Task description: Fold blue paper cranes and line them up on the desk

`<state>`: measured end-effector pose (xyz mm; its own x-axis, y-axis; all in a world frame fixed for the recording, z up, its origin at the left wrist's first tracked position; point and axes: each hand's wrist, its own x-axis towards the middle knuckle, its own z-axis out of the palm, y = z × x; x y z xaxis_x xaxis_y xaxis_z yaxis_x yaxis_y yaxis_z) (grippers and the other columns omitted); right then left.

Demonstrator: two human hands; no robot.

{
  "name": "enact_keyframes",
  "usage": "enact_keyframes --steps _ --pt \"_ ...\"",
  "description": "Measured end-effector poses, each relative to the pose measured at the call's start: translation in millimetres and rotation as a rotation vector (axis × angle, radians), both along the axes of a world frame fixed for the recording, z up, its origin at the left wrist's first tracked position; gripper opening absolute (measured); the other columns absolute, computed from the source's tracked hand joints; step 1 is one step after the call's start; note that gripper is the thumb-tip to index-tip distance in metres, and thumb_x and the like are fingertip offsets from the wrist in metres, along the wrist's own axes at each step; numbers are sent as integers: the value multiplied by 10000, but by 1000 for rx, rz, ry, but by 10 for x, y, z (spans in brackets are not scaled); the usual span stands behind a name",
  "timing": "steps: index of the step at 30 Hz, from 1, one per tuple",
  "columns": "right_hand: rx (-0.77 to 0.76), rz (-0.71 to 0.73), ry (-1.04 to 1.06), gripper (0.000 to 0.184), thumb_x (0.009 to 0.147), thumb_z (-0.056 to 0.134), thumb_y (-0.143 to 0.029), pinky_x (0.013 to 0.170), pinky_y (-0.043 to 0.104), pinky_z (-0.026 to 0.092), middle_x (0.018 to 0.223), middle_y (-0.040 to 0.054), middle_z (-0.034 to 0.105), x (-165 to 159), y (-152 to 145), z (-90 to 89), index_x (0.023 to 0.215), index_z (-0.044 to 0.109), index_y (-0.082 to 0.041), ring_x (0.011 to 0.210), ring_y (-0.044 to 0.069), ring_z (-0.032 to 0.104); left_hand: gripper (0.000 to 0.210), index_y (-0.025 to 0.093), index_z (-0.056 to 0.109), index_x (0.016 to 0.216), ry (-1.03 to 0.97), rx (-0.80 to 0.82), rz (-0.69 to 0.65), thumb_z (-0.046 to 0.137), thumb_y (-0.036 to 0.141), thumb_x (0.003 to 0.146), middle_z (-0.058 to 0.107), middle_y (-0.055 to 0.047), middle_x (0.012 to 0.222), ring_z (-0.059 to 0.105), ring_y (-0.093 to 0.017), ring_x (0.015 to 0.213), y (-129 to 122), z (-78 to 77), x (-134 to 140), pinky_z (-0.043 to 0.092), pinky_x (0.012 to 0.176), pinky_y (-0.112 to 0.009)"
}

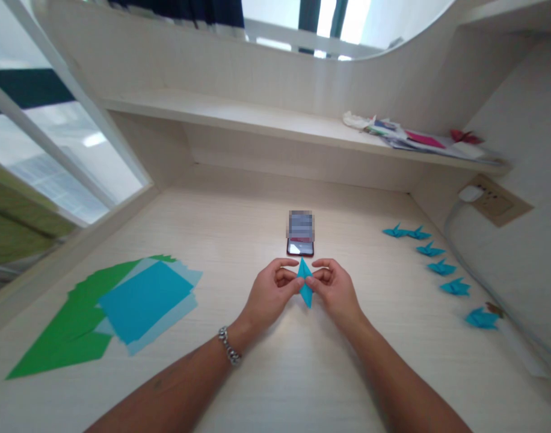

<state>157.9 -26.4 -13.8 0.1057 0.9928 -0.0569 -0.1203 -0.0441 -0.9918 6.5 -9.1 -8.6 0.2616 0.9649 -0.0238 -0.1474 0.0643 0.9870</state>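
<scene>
Between both hands is a small piece of blue folded paper (305, 272), a narrow diamond shape with a crease down its middle. My left hand (275, 285) pinches its left side with thumb and fingers. On the other side, my right hand (332, 282) grips the right edge the same way. The paper's long points face away from me and toward me. Just beyond it lies a phone (300, 234) with its screen lit and partly blurred.
Blue sheets (147, 300) lie over green paper (63, 331) on the left of the desk. Several blue folded paper cranes (456, 287) form a curved row at right, near a cable and a wall socket (501, 198). Papers (420, 139) rest on the shelf (239, 117) above.
</scene>
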Motion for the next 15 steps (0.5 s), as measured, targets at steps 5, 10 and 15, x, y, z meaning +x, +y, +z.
enact_keyframes --steps 5,10,15 --pt "19 50 16 430 662 759 -281 626 283 486 691 -2 666 5 -10 -39 1014 529 -196 636 161 631 200 119 694 824 115 11 -67 675 310 770 698 -62 731 640 -168 677 28 -1 -3 506 639 -278" --pt "-13 98 47 445 649 764 -272 636 279 481 719 -11 660 -39 -24 -72 1024 535 -199 653 153 634 198 124 691 830 116 44 18 669 314 778 703 -66 772 628 -158 677 63 -48 -30 503 645 -276" --pt "-29 137 -24 415 625 765 -240 575 258 457 657 -33 635 9 4 -109 980 554 -198 595 140 604 217 129 647 890 -7 -16 13 716 260 731 704 -73 824 646 -159 719 57 -56 -22 520 670 -282"
